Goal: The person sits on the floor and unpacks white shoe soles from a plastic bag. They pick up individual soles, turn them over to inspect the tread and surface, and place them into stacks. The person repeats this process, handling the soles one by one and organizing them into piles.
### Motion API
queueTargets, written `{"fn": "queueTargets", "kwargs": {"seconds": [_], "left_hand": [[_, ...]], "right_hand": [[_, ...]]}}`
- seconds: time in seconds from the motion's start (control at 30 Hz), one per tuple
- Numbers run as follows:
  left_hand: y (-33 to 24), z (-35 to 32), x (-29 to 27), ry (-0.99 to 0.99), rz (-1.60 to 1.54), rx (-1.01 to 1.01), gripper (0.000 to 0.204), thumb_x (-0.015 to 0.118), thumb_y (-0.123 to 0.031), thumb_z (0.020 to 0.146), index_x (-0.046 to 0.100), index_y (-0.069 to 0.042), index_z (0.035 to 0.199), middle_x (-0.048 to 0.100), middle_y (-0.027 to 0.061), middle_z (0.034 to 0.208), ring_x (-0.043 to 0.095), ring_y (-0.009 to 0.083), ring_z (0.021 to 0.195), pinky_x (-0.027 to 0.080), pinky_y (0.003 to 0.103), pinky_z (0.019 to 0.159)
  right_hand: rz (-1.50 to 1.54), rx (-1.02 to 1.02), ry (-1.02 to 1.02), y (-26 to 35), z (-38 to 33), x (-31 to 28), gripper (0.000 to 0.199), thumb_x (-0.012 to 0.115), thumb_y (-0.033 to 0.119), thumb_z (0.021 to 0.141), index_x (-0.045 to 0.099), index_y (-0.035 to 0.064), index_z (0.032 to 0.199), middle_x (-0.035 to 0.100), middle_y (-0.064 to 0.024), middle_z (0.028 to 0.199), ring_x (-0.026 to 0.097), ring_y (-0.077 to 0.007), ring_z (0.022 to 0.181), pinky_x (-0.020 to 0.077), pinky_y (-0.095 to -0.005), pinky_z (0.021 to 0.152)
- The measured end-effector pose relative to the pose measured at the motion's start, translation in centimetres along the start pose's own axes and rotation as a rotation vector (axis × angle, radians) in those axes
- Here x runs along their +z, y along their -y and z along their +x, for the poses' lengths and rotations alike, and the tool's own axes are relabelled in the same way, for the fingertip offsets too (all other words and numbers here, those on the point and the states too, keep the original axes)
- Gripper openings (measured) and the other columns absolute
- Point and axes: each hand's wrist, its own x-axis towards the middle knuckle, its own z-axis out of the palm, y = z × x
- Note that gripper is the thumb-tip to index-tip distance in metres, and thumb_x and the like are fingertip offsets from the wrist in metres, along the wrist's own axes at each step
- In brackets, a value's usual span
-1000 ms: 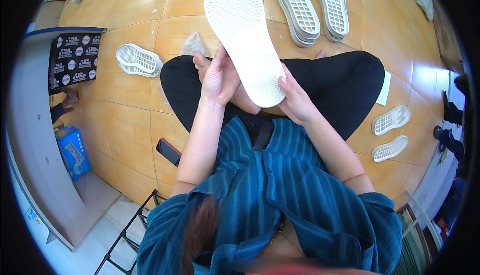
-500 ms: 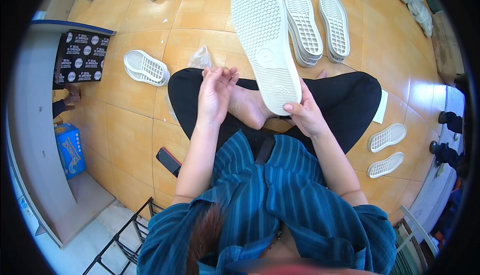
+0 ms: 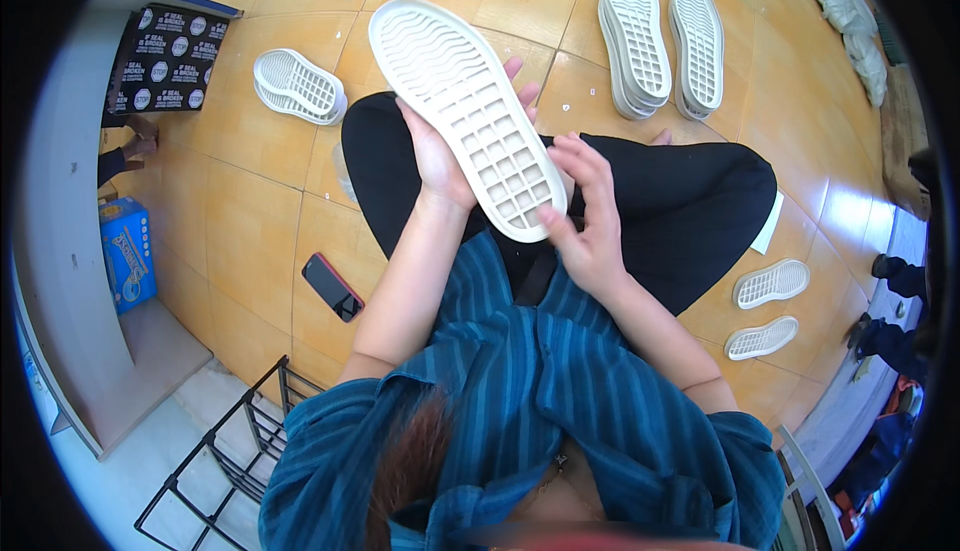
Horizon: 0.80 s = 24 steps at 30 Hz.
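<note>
1. Grasping 1 white shoe sole [image 3: 468, 121] from beneath, the left hand [image 3: 435, 161] is holding it gridded side up over the black trousers [image 3: 685, 206], wide end pointing away from the person.
2. The right hand [image 3: 592, 219] is clasping nothing that I can make out: its fingers are spreading loosely beside the sole, and its thumb is touching, or nearly touching, the narrow end.
3. Ahead on the tiled floor [image 3: 250, 181], 2 stacks of soles [image 3: 640, 41] are standing side by side; a low stack [image 3: 297, 86] is sitting off to the left, and 2 loose soles [image 3: 772, 284] are lying to the right.
4. By my guess, the handling of this sole is running partway: it is being held up, not yet set down.
5. The others are lying untouched; nothing is telling me which are finished and which are waiting.
</note>
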Motion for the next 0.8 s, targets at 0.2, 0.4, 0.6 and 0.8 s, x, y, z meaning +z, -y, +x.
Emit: {"fn": "queueTargets", "kwargs": {"seconds": [0.2, 0.4, 0.6, 0.8], "left_hand": [[-0.9, 0.5, -0.2, 0.096, -0.015, -0.064, 0.088, 0.025, -0.074, 0.093, 0.024, -0.01, 0.153, 0.022, 0.0228, 0.157, 0.039, 0.0444, 0.135, 0.048, 0.052, 0.103], [-0.9, 1.0, 0.1, 0.188, -0.093, -0.124, 0.088, 0.024, -0.073, 0.094, 0.024, -0.007, 0.153, 0.02, 0.0243, 0.157, 0.037, 0.0429, 0.138, 0.048, 0.053, 0.103], [-0.7, 1.1, 0.4, 0.183, -0.105, -0.107, 0.089, 0.026, -0.073, 0.094, 0.025, -0.005, 0.152, 0.023, 0.0245, 0.156, 0.04, 0.0423, 0.135, 0.047, 0.054, 0.103], [-0.7, 0.8, 0.9, 0.098, -0.003, -0.087, 0.099, 0.026, -0.079, 0.089, 0.027, -0.001, 0.151, 0.033, 0.0245, 0.152, 0.048, 0.0397, 0.13, 0.041, 0.054, 0.108]], "right_hand": [[0.669, 0.484, 0.037, -0.9, -0.2, 0.2, 0.038, 0.044, 0.015, 0.103, 0.046, 0.0006, 0.138, 0.056, -0.0099, 0.13, 0.056, -0.0173, 0.12, 0.0438, -0.0312, 0.102], [0.74, 0.53, 0.006, -0.9, 0.3, -0.1, 0.035, 0.044, 0.017, 0.104, 0.047, 0.003, 0.136, 0.058, -0.0071, 0.125, 0.058, -0.0143, 0.114, 0.0475, -0.0307, 0.098], [0.69, 0.529, 0.014, -1.4, 0.6, -0.4, 0.031, 0.045, 0.018, 0.104, 0.05, 0.003, 0.131, 0.06, -0.0065, 0.122, 0.06, -0.0139, 0.109, 0.0487, -0.03, 0.095], [0.676, 0.497, 0.028, -2.4, 0.1, -0.6, 0.027, 0.045, 0.016, 0.104, 0.052, 0.0023, 0.126, 0.061, -0.0074, 0.121, 0.062, -0.0144, 0.108, 0.0492, -0.0298, 0.092]]}}
